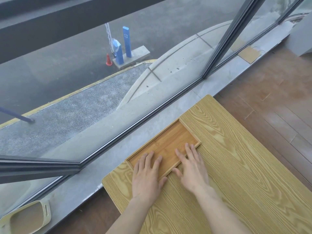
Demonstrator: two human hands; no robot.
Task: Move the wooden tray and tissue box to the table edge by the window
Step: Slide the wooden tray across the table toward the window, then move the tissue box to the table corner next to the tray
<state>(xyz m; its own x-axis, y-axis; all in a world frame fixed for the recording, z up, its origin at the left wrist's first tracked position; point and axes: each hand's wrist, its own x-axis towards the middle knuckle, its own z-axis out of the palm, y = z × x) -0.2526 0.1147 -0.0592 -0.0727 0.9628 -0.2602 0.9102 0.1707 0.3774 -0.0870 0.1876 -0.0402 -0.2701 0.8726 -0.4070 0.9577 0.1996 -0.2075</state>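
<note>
A shallow rectangular wooden tray (170, 139) lies on the light wood-grain table (236, 166), along the table's edge nearest the window. My left hand (146, 176) rests flat on the tray's near left part, fingers spread, thumb on the tray's near rim. My right hand (192, 168) lies flat with its fingers over the tray's near right rim and its palm on the table. Neither hand grips anything. No tissue box is in view.
A grey stone sill (118, 149) runs between the table and the large window (84, 90). A beige plastic basket (27, 218) sits on the sill at the lower left. Wooden floor (278, 98) lies to the right of the table.
</note>
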